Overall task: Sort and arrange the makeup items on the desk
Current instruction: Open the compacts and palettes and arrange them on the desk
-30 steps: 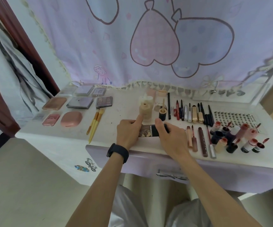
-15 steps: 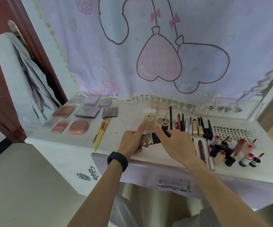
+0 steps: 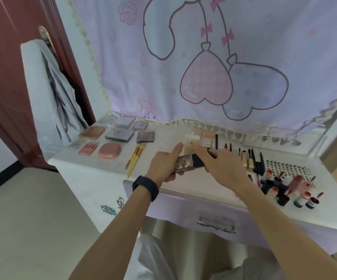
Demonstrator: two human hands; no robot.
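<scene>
At the desk's near edge, above the lavender drawer front [image 3: 183, 211], your two hands meet on one item. Entry one, your left hand [image 3: 163, 168], black band [image 3: 145, 187] at the wrist: fingers curled round the patterned brown-and-silver body of a cosmetic tube [image 3: 184, 165], index finger raised and straight, its tip near a cream bottle [image 3: 192, 143] standing behind. Entry two, your right hand [image 3: 225, 168]: fingers nearly straight and spread, index laid along the tube's dark end; whether the thumb pinches from beneath, you cannot tell. The tube lies across the front middle of the desk, patterned end to your left, dark end to your right; whether it touches the top, you cannot tell. Surroundings, by size: lavender curtain [image 3: 244, 47] printed with heart balloons, hanging to the desk's back edge; dark red door [image 3: 6, 77] at left; beige floor [image 3: 22, 219]; grey garment [image 3: 48, 93] hung by the door; white desk [image 3: 103, 166]. Desk contents, left block, laid flat and apart: grey palette [image 3: 119, 134], peach compact [image 3: 91, 132], pink rounded case [image 3: 109, 150], eyeshadow palette [image 3: 145, 136], small pink case [image 3: 87, 148]. Two yellow-handled brushes [image 3: 135, 158] lie side by side between that block and your left hand. Right side: dotted sheet [image 3: 285, 168]; cluster of small bottles [image 3: 289, 188] with red contents near the front edge; row of pencils and slim tubes [image 3: 250, 158], partly hidden by your right hand.
</scene>
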